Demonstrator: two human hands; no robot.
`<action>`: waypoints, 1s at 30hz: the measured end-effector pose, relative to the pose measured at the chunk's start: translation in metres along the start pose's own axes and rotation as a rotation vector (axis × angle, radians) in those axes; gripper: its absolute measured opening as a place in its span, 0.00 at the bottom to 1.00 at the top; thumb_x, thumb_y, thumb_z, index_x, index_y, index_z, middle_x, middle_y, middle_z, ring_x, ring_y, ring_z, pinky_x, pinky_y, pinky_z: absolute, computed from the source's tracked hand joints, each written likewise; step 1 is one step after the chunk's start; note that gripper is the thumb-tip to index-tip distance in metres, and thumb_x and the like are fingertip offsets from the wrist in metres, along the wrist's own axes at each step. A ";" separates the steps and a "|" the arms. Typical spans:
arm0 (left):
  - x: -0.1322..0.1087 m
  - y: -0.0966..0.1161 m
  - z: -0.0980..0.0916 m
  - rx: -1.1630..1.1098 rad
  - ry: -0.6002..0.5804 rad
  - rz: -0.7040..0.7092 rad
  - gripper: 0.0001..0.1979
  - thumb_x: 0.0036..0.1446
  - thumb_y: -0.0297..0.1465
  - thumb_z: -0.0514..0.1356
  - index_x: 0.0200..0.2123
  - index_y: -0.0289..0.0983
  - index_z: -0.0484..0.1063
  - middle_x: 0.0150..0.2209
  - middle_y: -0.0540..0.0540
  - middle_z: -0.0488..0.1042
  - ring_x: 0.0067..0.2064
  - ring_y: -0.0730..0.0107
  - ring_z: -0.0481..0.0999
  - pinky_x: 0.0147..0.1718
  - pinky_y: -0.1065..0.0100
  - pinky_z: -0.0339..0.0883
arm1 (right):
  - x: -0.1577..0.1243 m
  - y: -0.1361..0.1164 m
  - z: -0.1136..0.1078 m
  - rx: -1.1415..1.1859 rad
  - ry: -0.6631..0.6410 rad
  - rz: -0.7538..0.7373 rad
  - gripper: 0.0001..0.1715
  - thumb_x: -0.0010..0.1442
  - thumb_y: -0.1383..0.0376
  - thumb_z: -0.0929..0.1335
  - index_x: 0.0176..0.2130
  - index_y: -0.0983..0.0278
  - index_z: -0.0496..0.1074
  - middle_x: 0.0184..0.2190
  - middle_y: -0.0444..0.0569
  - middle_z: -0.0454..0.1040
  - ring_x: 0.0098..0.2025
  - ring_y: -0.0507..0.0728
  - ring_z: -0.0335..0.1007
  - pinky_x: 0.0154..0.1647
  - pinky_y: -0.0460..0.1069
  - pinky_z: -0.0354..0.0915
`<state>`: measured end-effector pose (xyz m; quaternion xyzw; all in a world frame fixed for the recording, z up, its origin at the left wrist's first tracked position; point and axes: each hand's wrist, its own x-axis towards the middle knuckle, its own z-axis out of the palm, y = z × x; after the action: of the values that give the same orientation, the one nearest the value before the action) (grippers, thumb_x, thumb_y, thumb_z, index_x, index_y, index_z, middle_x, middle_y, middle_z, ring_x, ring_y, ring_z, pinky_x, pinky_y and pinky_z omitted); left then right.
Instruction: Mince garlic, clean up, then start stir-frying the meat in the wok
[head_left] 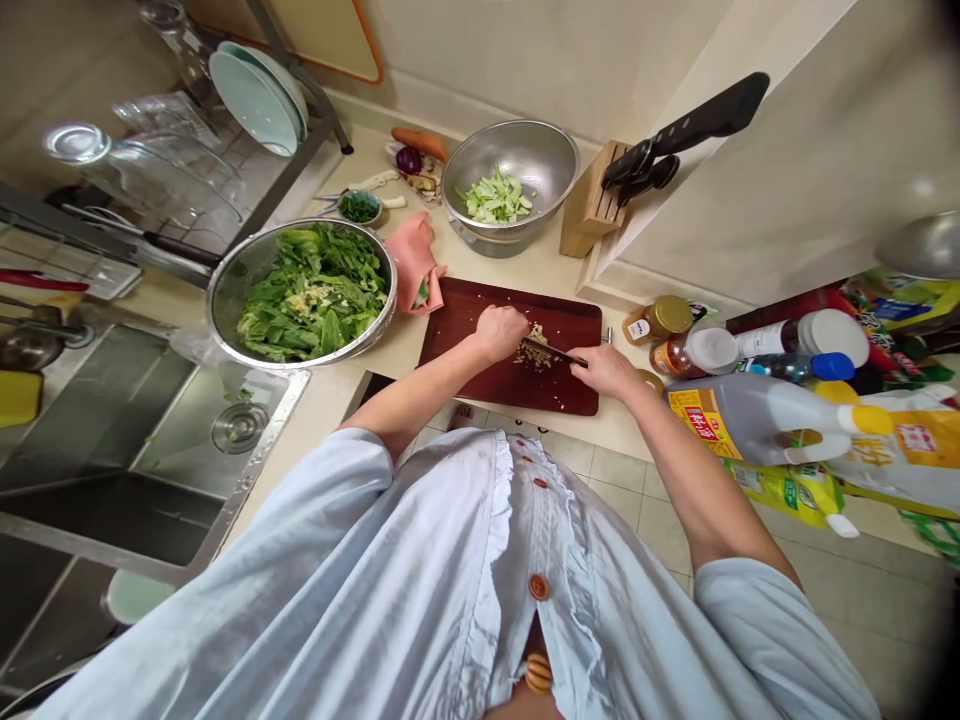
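Note:
My right hand [604, 371] is wrapped round the handle of a kitchen knife [553, 350]. Its narrow dark blade points left, across a small heap of chopped garlic [535, 354]. At the tip end of the blade is my left hand [501, 333], its fingers curled down and closed against the knife; the fingertips are partly hidden. Under both hands lies a dark red-brown cutting board [465, 375], with small pale bits scattered over it.
Left of the board stands a strainer [390, 290] of leafy greens beside a pink cloth [412, 255]. Behind are a metal colander [551, 160] with sliced green vegetable and a knife block [589, 205]. Bottles and jars [712, 350] crowd the right; a sink [180, 430] lies left.

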<state>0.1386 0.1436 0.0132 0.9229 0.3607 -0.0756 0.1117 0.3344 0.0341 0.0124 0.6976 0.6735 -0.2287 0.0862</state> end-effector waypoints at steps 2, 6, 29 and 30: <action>0.010 -0.001 -0.004 -0.008 0.031 -0.025 0.14 0.59 0.24 0.54 0.41 0.31 0.80 0.40 0.34 0.79 0.45 0.56 0.78 0.43 0.62 0.67 | 0.010 0.007 -0.013 -0.045 0.035 0.008 0.22 0.61 0.58 0.64 0.52 0.54 0.77 0.42 0.49 0.80 0.42 0.59 0.75 0.41 0.50 0.65; 0.030 -0.001 -0.006 -0.029 0.008 -0.047 0.15 0.59 0.22 0.54 0.42 0.32 0.80 0.41 0.33 0.79 0.46 0.54 0.78 0.43 0.60 0.68 | 0.031 0.018 -0.024 -0.092 0.025 0.044 0.23 0.61 0.59 0.63 0.53 0.54 0.76 0.46 0.49 0.79 0.45 0.61 0.73 0.43 0.51 0.64; -0.024 -0.040 0.001 0.012 -0.005 0.070 0.13 0.57 0.23 0.56 0.37 0.38 0.81 0.40 0.40 0.79 0.46 0.55 0.76 0.38 0.61 0.62 | -0.006 -0.049 -0.018 -0.027 -0.015 -0.046 0.23 0.63 0.59 0.63 0.56 0.54 0.73 0.39 0.51 0.79 0.37 0.60 0.75 0.36 0.50 0.64; -0.026 -0.037 0.003 0.011 -0.009 0.060 0.13 0.57 0.23 0.56 0.37 0.37 0.81 0.40 0.40 0.79 0.46 0.55 0.76 0.38 0.61 0.62 | -0.006 -0.051 -0.011 -0.038 -0.022 -0.033 0.24 0.64 0.60 0.62 0.57 0.54 0.72 0.39 0.51 0.79 0.37 0.60 0.75 0.36 0.50 0.64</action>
<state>0.0943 0.1530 0.0104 0.9335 0.3319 -0.0784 0.1106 0.2869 0.0374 0.0338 0.6820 0.6883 -0.2248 0.1031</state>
